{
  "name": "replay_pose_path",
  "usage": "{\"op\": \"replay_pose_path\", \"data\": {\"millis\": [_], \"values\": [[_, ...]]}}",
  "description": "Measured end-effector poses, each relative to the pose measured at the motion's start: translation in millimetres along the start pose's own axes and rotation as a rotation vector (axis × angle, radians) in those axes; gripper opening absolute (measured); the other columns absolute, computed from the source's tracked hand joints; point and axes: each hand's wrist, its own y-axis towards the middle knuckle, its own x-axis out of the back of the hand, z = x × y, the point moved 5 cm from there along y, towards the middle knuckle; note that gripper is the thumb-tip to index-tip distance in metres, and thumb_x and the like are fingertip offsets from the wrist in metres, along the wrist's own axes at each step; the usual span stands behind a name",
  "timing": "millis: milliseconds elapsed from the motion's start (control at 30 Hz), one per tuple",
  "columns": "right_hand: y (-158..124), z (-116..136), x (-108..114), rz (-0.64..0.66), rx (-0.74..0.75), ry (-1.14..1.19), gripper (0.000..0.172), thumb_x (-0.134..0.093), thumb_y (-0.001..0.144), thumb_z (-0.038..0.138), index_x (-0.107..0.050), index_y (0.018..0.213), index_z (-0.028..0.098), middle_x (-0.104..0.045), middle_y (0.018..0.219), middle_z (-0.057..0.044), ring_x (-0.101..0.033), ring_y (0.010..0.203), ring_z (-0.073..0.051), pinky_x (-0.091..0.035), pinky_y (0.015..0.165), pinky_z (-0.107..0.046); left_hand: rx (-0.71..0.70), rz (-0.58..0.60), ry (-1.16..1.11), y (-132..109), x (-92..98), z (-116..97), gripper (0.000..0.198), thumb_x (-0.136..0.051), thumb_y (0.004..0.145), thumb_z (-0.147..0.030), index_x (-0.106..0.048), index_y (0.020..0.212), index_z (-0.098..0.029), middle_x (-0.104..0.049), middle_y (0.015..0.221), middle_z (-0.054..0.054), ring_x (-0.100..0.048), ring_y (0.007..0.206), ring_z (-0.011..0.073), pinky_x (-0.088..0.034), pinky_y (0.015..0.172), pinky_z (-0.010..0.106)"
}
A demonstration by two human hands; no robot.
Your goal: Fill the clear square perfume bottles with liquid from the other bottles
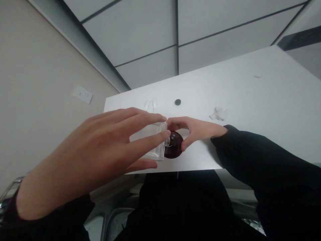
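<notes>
My left hand (pixel 107 142) is wrapped around a clear, square-sided glass bottle (pixel 158 152), which lies tilted on its side with its neck pointing right. That neck meets a rounded, dark red-brown glass bottle (pixel 175 147), and the exact contact is partly hidden by my left fingers. With thumb and fingers curved about the dark bottle, my right hand (pixel 197 129) grips it from the far right side. Whether any liquid is inside the clear bottle I cannot tell. A small dark round cap (pixel 178 102) lies on the table beyond both hands.
The white table (pixel 240 90) has its near edge close to my body. Crumpled white tissue (pixel 218 113) lies right of my hands, a clear plastic-looking item (pixel 150 104) behind the left one. A small pale scrap (pixel 257 76) is farther back. A wall socket (pixel 84 95) is at left.
</notes>
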Motion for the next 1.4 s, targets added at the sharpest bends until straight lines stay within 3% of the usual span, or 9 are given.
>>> {"op": "replay_pose_path", "data": {"millis": [267,633,767,933,1400], "values": [[-0.1,1.8,-0.1,-0.007,-0.009,0.003,0.059,-0.096,0.066,0.034,-0.067,0.116,0.022,-0.076,0.122,-0.006,-0.068,0.122,-0.027,-0.046,0.113,-0.045,0.006,0.011,-0.01,2.7,0.7,-1.0,0.04,-0.047,0.11,-0.039,-0.055,0.144,-0.02,-0.073,0.134,0.01,-0.073,0.113,0.0304,-0.064,0.089,0.045],[-0.2,3.1,0.8,-0.021,0.01,-0.012,0.055,-0.094,0.068,0.031,-0.07,0.116,0.023,-0.077,0.121,-0.005,-0.069,0.119,-0.027,-0.049,0.112,-0.043,0.031,-0.014,-0.003,5.5,0.8,-2.3,0.042,-0.05,0.109,-0.039,-0.049,0.148,-0.023,-0.074,0.131,0.007,-0.073,0.113,0.0257,-0.06,0.094,0.036],[0.2,5.2,0.7,-0.024,-0.001,-0.025,0.059,-0.096,0.065,0.034,-0.069,0.117,0.021,-0.077,0.122,-0.007,-0.069,0.12,-0.028,-0.048,0.112,-0.045,0.044,-0.013,0.006,6.0,0.9,-1.7,0.043,-0.049,0.108,-0.04,-0.047,0.15,-0.027,-0.075,0.129,0.005,-0.074,0.111,0.026,-0.06,0.091,0.036],[-0.6,6.9,1.0,-0.025,0.01,-0.05,0.06,-0.094,0.067,0.033,-0.069,0.119,0.019,-0.076,0.124,-0.008,-0.069,0.12,-0.028,-0.049,0.111,-0.044,0.013,-0.041,0.022,9.5,2.0,-4.0,0.043,-0.046,0.109,-0.041,-0.048,0.148,-0.023,-0.075,0.124,0.007,-0.074,0.106,0.0273,-0.059,0.083,0.037],[-1.3,6.7,3.4,-0.031,0.001,-0.112,0.054,-0.092,0.07,0.033,-0.069,0.117,0.021,-0.075,0.128,-0.006,-0.065,0.129,-0.028,-0.047,0.116,-0.044,-0.03,-0.035,0.015,14.4,2.1,-8.2,0.042,-0.045,0.11,-0.034,-0.048,0.149,-0.019,-0.073,0.128,0.008,-0.07,0.108,0.0284,-0.059,0.087,0.042]]}}
